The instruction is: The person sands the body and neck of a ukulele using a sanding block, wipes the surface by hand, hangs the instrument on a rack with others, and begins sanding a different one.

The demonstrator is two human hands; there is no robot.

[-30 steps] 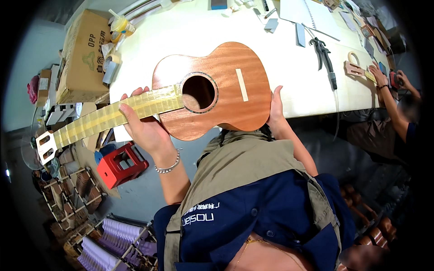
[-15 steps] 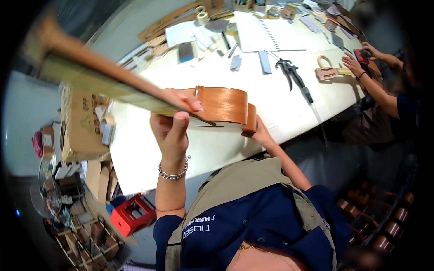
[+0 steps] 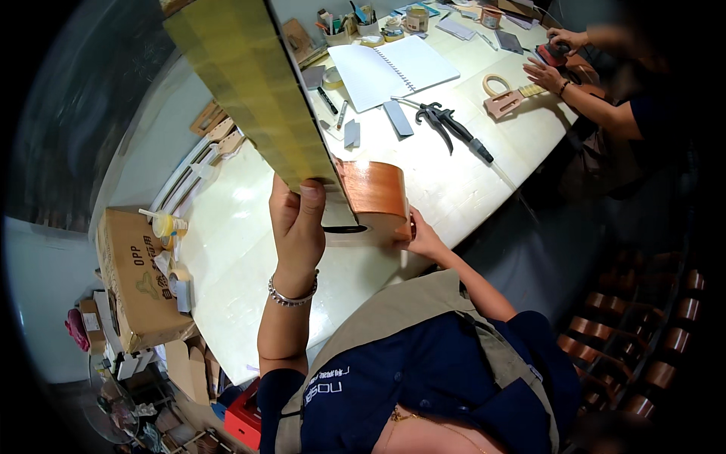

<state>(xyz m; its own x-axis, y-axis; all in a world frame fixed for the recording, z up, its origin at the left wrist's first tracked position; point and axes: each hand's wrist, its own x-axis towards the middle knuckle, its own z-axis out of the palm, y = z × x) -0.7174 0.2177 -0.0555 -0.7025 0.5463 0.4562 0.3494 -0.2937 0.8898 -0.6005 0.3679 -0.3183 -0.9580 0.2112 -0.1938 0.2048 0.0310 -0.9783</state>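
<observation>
Ukulele (image 3: 374, 185) up off its back, turned edge-on, body above the near part of the white table (image 3: 234, 295); cannot tell whether any of it touches the tabletop. Neck rises to the far left, large in view, its front covered in yellow tape (image 3: 249, 98). Sound hole shows only as a dark slit.

Step in hand, as I judge it: holding and tilting the instrument between two hands. From this pose, any further turn would seem to call for both grips moving together, neck kept away from the face, body kept off the table edge.

Left hand (image 3: 299, 219): closed round the neck close to the body, thumb up by the lower end of the tape, other fingers partly hidden. Right hand (image 3: 425, 236): curled on the right end of the body, thumb and fingers at its edge; full wrap not visible. So the body lies between the two hands, neck running up out of the left one.

Far side of the body: grey pad (image 3: 398, 119), open notebook (image 3: 393, 72). Black air gun (image 3: 454, 129) farther right, well apart from the fingers.
</observation>
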